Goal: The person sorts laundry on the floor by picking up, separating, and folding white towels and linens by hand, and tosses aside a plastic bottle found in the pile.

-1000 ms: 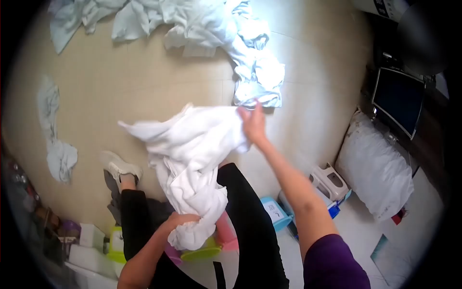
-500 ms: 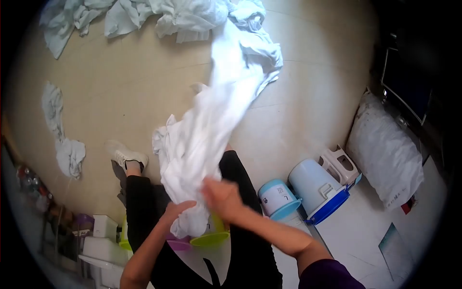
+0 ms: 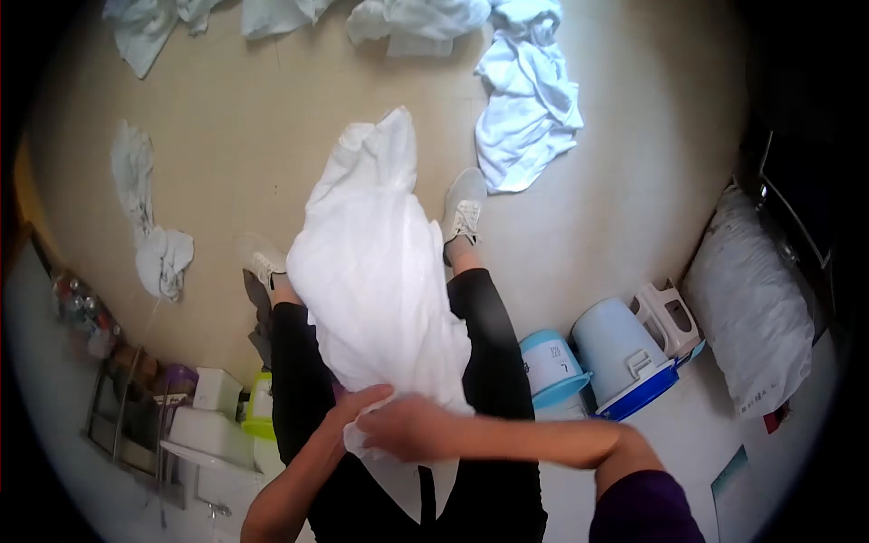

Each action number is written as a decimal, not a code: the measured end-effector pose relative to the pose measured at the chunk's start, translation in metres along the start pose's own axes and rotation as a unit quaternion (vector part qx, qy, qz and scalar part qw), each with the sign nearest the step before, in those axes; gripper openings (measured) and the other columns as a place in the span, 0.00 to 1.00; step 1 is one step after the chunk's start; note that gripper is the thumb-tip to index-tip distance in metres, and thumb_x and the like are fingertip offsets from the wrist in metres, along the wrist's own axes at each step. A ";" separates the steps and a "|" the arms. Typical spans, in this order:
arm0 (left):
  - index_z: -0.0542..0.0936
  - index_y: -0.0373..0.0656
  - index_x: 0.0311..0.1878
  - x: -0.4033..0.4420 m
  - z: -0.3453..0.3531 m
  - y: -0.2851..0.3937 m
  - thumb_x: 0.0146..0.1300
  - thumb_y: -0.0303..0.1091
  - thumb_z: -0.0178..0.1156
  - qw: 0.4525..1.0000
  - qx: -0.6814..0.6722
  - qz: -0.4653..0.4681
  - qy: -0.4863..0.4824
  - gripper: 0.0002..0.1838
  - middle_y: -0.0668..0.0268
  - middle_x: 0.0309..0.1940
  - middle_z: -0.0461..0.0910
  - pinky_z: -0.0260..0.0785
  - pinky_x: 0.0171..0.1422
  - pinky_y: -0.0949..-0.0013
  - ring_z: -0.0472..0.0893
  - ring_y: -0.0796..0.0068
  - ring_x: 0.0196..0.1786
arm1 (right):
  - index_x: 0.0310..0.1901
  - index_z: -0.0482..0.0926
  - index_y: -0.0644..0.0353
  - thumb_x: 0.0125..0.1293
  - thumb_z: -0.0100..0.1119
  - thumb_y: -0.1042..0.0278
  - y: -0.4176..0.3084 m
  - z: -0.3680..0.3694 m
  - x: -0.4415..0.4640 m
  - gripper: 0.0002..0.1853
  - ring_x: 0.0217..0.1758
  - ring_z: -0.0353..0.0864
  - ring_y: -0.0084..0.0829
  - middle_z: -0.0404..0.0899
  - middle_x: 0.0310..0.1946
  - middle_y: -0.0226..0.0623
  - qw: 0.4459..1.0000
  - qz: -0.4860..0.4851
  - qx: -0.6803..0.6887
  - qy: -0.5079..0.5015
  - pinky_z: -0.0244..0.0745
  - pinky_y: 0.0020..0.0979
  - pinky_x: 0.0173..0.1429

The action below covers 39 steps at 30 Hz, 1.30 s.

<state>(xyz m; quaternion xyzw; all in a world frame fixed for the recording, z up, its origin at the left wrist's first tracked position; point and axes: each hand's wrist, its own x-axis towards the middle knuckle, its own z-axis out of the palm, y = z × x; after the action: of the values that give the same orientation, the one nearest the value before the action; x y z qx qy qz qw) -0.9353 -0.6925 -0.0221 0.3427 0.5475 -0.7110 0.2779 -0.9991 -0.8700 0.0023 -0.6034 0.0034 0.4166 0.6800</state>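
Note:
A large white cloth hangs bunched between the person's knees, its far end spread out toward the floor. My left hand is closed on its near end, the thumb lying across the fabric. My right hand crosses in front of the left and grips the same bunched end; its fingers are slightly blurred and partly hidden. Ahead on the floor lies a crumpled white cloth, apart from the one in my hands. Whether these are garments or plain cloths I cannot tell.
More white cloths lie along the far floor, and one at the left. To the right stand a light blue bucket, a white bucket with a blue rim, a beige stool and a full white sack. White containers stand left.
The white cloth has swung back toward the body and come away from the one on the floor. Both hands have drawn lower and closer together, and the right foot has come into view.

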 end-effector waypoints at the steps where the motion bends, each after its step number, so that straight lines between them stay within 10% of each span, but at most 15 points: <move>1: 0.68 0.35 0.63 0.029 -0.022 -0.010 0.54 0.31 0.68 0.998 0.064 -0.003 -0.011 0.33 0.56 0.51 0.78 0.73 0.57 0.65 0.79 0.65 0.53 | 0.39 0.77 0.60 0.62 0.64 0.66 0.013 -0.032 -0.002 0.09 0.35 0.83 0.37 0.82 0.32 0.40 0.976 -0.098 0.157 0.112 0.76 0.37 0.40; 2: 0.67 0.35 0.64 0.026 0.000 -0.006 0.53 0.32 0.69 0.996 0.043 0.074 -0.015 0.35 0.56 0.54 0.77 0.72 0.59 0.64 0.78 0.64 0.54 | 0.36 0.79 0.62 0.63 0.62 0.67 0.038 -0.078 0.002 0.07 0.34 0.81 0.30 0.81 0.31 0.37 0.973 -0.014 0.229 0.030 0.75 0.34 0.40; 5: 0.66 0.36 0.66 0.039 0.019 0.004 0.49 0.34 0.72 0.993 -0.018 0.098 -0.059 0.40 0.57 0.58 0.74 0.70 0.63 0.63 0.76 0.62 0.58 | 0.44 0.77 0.66 0.64 0.63 0.62 0.163 -0.157 0.033 0.15 0.39 0.82 0.36 0.82 0.36 0.43 0.837 0.268 0.042 0.475 0.75 0.35 0.43; 8: 0.66 0.36 0.66 0.028 0.017 0.028 0.49 0.34 0.72 0.996 0.025 0.078 -0.019 0.40 0.56 0.58 0.74 0.70 0.64 0.63 0.76 0.61 0.58 | 0.52 0.75 0.72 0.46 0.65 0.26 0.345 -0.250 0.045 0.50 0.56 0.77 0.48 0.79 0.47 0.57 0.611 0.550 -0.148 0.549 0.68 0.47 0.62; 11: 0.66 0.35 0.66 0.024 -0.012 0.035 0.49 0.35 0.72 0.982 0.125 0.136 0.040 0.40 0.55 0.58 0.74 0.71 0.62 0.62 0.76 0.60 0.59 | 0.38 0.79 0.72 0.54 0.64 0.42 0.468 -0.284 0.031 0.32 0.49 0.81 0.50 0.81 0.39 0.57 0.629 0.455 0.085 0.624 0.74 0.47 0.52; 14: 0.65 0.34 0.67 0.013 -0.021 0.019 0.51 0.38 0.73 0.999 0.032 0.031 -0.005 0.42 0.54 0.62 0.72 0.68 0.66 0.61 0.73 0.60 0.62 | 0.42 0.77 0.75 0.54 0.61 0.52 0.308 -0.229 0.038 0.28 0.48 0.79 0.56 0.80 0.36 0.59 0.691 0.413 -0.217 0.552 0.72 0.48 0.54; 16: 0.63 0.33 0.67 0.005 -0.026 0.008 0.50 0.38 0.73 0.992 0.064 0.103 -0.042 0.43 0.53 0.62 0.71 0.68 0.66 0.61 0.72 0.59 0.63 | 0.44 0.76 0.69 0.55 0.60 0.56 0.221 -0.174 0.009 0.23 0.46 0.78 0.57 0.79 0.37 0.60 0.733 0.239 -0.129 0.624 0.71 0.51 0.53; 21: 0.54 0.33 0.72 -0.075 -0.046 -0.044 0.50 0.37 0.73 0.993 0.025 0.087 -0.073 0.51 0.48 0.63 0.69 0.68 0.68 0.56 0.74 0.54 0.62 | 0.50 0.72 0.65 0.55 0.63 0.63 -0.023 -0.037 -0.045 0.23 0.38 0.83 0.46 0.81 0.35 0.51 0.829 0.265 0.020 0.492 0.76 0.40 0.45; 23: 0.57 0.34 0.71 -0.109 -0.060 -0.074 0.53 0.36 0.72 0.963 0.105 0.225 -0.104 0.47 0.54 0.63 0.71 0.70 0.64 0.57 0.75 0.60 0.61 | 0.54 0.70 0.65 0.58 0.65 0.61 -0.089 0.001 -0.041 0.26 0.41 0.83 0.48 0.80 0.38 0.54 0.871 0.244 0.041 0.424 0.76 0.39 0.46; 28: 0.57 0.32 0.70 -0.205 -0.087 -0.099 0.54 0.36 0.73 0.992 -0.052 0.045 -0.107 0.46 0.53 0.63 0.70 0.70 0.63 0.60 0.74 0.61 0.61 | 0.54 0.70 0.67 0.62 0.62 0.58 -0.137 0.053 -0.022 0.25 0.41 0.81 0.57 0.80 0.39 0.59 0.850 0.121 0.005 0.513 0.76 0.45 0.45; 37: 0.62 0.30 0.67 -0.264 -0.047 -0.016 0.53 0.38 0.73 0.845 0.237 0.477 -0.046 0.43 0.51 0.60 0.73 0.68 0.66 0.61 0.74 0.60 0.61 | 0.59 0.72 0.64 0.65 0.58 0.53 -0.209 0.039 -0.019 0.27 0.53 0.80 0.44 0.80 0.49 0.52 0.814 0.239 0.131 0.514 0.73 0.39 0.56; 39: 0.63 0.30 0.66 -0.278 -0.025 0.003 0.53 0.38 0.73 0.782 0.296 0.549 -0.025 0.42 0.51 0.60 0.73 0.67 0.67 0.61 0.74 0.60 0.61 | 0.61 0.71 0.64 0.69 0.55 0.53 -0.215 0.009 -0.020 0.26 0.55 0.78 0.33 0.80 0.52 0.43 0.776 0.221 0.420 0.416 0.71 0.37 0.58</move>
<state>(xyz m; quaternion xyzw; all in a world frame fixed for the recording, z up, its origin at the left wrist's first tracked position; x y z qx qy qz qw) -0.7586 -0.6640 0.1926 0.6327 0.0225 -0.5737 0.5197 -0.8942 -0.8580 0.1910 -0.3554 0.5941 0.2210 0.6869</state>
